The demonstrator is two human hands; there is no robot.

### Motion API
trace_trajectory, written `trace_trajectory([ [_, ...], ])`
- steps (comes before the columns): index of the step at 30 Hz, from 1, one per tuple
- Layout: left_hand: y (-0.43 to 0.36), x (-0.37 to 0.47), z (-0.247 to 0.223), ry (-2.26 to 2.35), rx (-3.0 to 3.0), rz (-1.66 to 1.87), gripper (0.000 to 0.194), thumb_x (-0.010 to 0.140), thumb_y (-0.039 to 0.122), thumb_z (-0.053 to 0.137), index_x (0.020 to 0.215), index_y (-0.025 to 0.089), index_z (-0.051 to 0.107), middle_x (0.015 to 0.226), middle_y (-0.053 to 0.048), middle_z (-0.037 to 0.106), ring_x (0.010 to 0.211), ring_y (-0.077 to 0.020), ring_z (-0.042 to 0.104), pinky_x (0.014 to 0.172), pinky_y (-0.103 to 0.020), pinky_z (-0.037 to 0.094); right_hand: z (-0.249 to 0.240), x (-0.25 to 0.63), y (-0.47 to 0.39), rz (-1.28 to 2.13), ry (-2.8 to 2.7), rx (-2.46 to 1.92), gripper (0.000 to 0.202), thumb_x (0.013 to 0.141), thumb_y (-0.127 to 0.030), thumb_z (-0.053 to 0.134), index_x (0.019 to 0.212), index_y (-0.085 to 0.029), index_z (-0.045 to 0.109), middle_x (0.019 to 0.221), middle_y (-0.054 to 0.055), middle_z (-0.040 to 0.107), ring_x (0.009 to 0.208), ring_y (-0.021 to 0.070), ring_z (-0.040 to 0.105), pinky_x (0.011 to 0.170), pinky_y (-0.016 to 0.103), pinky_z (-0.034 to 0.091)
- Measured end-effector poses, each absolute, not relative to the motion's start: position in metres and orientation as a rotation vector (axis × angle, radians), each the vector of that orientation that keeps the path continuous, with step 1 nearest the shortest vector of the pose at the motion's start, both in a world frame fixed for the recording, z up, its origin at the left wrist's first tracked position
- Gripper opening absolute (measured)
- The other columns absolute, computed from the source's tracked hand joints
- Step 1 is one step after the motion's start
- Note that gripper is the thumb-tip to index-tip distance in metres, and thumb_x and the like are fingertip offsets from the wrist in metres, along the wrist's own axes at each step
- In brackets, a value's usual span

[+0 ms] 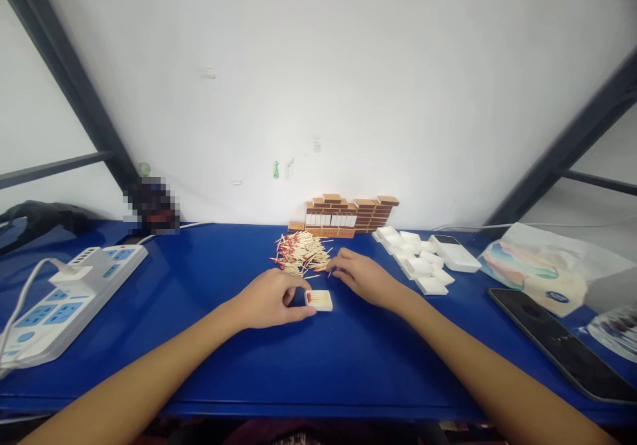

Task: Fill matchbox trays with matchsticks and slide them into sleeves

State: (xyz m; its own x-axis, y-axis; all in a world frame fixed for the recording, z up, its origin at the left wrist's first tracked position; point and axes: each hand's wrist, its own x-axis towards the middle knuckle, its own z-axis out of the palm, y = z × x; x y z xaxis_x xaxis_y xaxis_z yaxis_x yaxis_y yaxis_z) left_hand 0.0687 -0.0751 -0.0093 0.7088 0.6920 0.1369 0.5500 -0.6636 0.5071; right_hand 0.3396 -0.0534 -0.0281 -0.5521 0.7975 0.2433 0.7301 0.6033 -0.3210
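A small white matchbox tray (326,306) lies on the blue table, with several red-tipped matches in it. My left hand (276,298) grips its left end between thumb and fingers. Behind it is a loose pile of matches (301,253), their red heads pointing various ways. My right hand (359,274) is at the pile's right edge, fingers bent together around what looks like a match with a red tip near the fingertips.
Stacked brown matchboxes (365,216) stand against the wall. White empty trays (415,256) and a white device (455,254) lie right. Further right are a phone (562,342) and a tissue pack (537,272). A power strip (70,306) sits left on the blue table (239,372).
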Motion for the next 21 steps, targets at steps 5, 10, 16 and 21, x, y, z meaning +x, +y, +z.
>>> trace_trajectory([
  [5,-0.071,0.067,-0.011,0.994,2.545,0.434,0.034,0.086,0.047,0.071,0.110,0.023,0.073,0.061,0.005,0.057,0.054,-0.0106,0.054,0.057,-0.023,0.034,-0.028,0.339,-0.051,0.217,-2.461,-1.350,0.006,0.099,-0.023,0.060,0.095,-0.021,0.062,0.098,0.004,0.059,0.082,0.0173,0.060,0.074,0.029,0.046],
  [10,-0.073,0.068,-0.011,1.046,2.626,0.409,0.033,0.087,0.048,0.070,0.109,0.024,0.073,0.065,0.004,0.062,0.058,-0.0127,0.057,0.057,-0.024,0.033,-0.026,0.341,-0.051,0.248,-2.471,-1.398,0.010,0.100,-0.021,0.057,0.091,-0.020,0.058,0.097,0.004,0.058,0.082,0.0171,0.059,0.074,0.028,0.046],
  [16,-0.073,0.068,-0.011,1.046,2.658,0.387,0.031,0.089,0.048,0.068,0.107,0.025,0.073,0.064,0.004,0.063,0.057,-0.0134,0.058,0.056,-0.025,0.032,-0.015,0.329,-0.067,0.326,-2.438,-1.236,0.010,0.102,-0.020,0.053,0.093,-0.020,0.056,0.100,0.004,0.058,0.083,0.0164,0.058,0.074,0.027,0.045],
  [21,-0.073,0.069,-0.013,1.031,2.675,0.413,0.030,0.089,0.048,0.067,0.103,0.023,0.072,0.066,0.002,0.063,0.058,-0.0134,0.057,0.056,-0.025,0.033,-0.013,0.307,-0.086,0.297,-2.518,-1.137,0.009,0.103,-0.024,0.054,0.094,-0.020,0.056,0.100,0.004,0.059,0.086,0.0174,0.058,0.075,0.029,0.045],
])
